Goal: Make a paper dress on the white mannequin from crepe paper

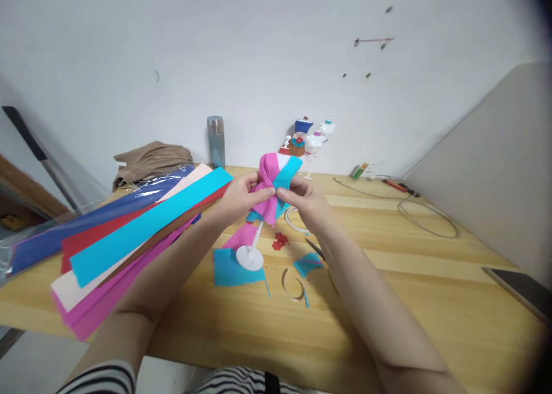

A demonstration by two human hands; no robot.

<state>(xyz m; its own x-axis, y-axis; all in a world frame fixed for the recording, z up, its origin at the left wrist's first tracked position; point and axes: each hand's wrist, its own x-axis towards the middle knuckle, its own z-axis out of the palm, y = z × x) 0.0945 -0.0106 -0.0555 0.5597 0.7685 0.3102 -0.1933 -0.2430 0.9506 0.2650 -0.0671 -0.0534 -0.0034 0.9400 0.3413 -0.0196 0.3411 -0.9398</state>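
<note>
A small white stand, with a round base [249, 258] and a thin pole, is tilted just above or on the table; the frame does not show which. Pink crepe paper [269, 172] and a light-blue crepe paper strip [288, 173] wrap its upper part. My left hand [245, 195] pinches the pink paper from the left, thumb in front. From the other side, my right hand [309, 198] grips the blue strip, its thumb meeting the left thumb near the middle. Some fingers of both hands are hidden behind the paper.
Coloured paper strips [150, 227] lie at left under my forearm. Blue scraps [237, 267], red paper flowers [280, 241], a tape ring [293, 286] and scissors [315, 248] surround the stand. Behind are a flask [216, 141] and decorated white figures [317, 142]. A cable [403, 210] lies right.
</note>
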